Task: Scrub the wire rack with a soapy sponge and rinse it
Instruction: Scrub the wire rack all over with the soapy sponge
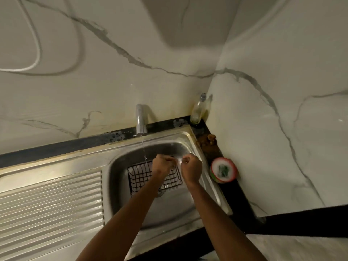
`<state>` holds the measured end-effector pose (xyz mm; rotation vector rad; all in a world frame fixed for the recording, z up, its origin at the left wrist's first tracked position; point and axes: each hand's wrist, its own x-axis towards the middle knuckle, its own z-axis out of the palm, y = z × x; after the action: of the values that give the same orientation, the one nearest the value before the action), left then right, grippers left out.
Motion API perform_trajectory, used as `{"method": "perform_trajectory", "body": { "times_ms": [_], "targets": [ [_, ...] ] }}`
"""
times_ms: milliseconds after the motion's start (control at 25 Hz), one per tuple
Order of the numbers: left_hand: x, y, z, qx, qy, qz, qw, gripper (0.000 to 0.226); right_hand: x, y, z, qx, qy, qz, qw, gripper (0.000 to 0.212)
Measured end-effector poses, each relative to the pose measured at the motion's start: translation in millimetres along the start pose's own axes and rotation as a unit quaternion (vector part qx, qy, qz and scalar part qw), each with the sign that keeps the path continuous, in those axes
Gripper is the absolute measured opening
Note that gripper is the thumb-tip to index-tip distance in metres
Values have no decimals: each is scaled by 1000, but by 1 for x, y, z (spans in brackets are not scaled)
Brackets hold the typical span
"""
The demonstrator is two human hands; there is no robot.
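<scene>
A thin stream falls from the tap [141, 119] onto the wire rack [143, 175], which lies in the sink [116, 185] for rinsing. Above it, the left hand [162, 165] and right hand [191, 169] look loosely curled; whether they grip anything cannot be told. The sponge [223, 170] rests in its tub on the bench.

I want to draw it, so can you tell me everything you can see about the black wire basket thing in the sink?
The wire rack is a small basket of thin black wires crossed in a grid, with low sides. It looks like coated metal. It sits tilted inside the steel sink, near the drain. A thin stream from the tap falls at its far left corner. The left hand and right hand are closed over its far edge, hiding part of it.
</scene>
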<state>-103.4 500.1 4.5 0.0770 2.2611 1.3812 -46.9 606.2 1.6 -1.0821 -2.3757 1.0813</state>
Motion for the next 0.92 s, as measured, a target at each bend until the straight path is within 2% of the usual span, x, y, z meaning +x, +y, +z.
{"method": "perform_trajectory", "body": {
  "times_ms": [80,160,280,360,520,640,800,920],
  "targets": [
    [-8,11,40,-22,-56,-12,998,6,13,27,-43,-40,94,18,995,20],
    [-12,15,75,-40,-94,-22,995,7,27,53,-82,-127,139,52,981,23],
    [-19,18,107,-66,-105,-48,991,14,35,80,-110,-249,51,91,963,34],
    [-24,21,124,-72,-112,-62,989,19,37,87,-119,-303,1,88,949,45],
    [-26,26,139,-84,-108,-76,988,28,48,86,-122,-376,-45,38,925,44],
    [-25,33,144,-85,-107,-77,988,30,52,88,-120,-387,-80,26,918,49],
    [-26,32,148,-33,-99,-56,993,32,53,88,-121,-371,-86,31,924,58],
    [-26,29,150,-39,-99,-63,992,34,57,85,-130,-386,-59,22,920,50]
  ]
}}
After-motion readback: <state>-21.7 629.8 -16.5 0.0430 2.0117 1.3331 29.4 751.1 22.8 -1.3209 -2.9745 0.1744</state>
